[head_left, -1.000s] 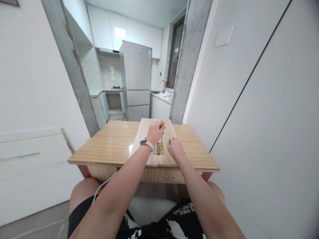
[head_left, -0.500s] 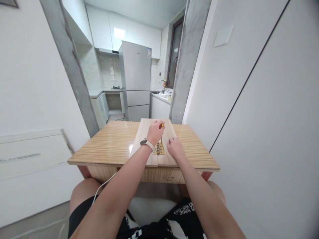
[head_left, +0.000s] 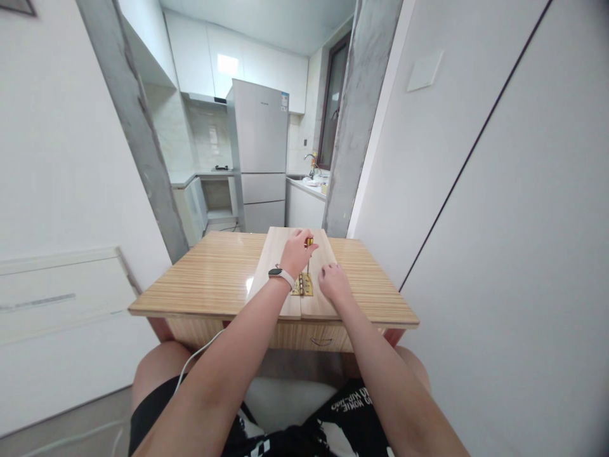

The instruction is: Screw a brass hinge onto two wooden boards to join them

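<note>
My left hand [head_left: 295,251], with a watch on its wrist, is closed around the yellow handle of a screwdriver [head_left: 309,242] held upright, its shaft pointing down at a brass hinge [head_left: 304,285]. The hinge lies across the seam of two pale wooden boards [head_left: 285,254] laid side by side on the striped wooden table [head_left: 214,273]. My right hand [head_left: 333,283] rests with curled fingers on the right board, just right of the hinge; whether it pinches anything is hidden.
The table has a drawer with a handle [head_left: 322,341] at its front edge, above my knees. A white wall [head_left: 476,222] stands close on the right. Behind are a concrete pillar [head_left: 352,127], a fridge [head_left: 261,152] and a kitchen counter with a sink [head_left: 309,181].
Almost nothing differs; my left hand shifts only slightly on the screwdriver handle while the right hand and the hinge stay in place.
</note>
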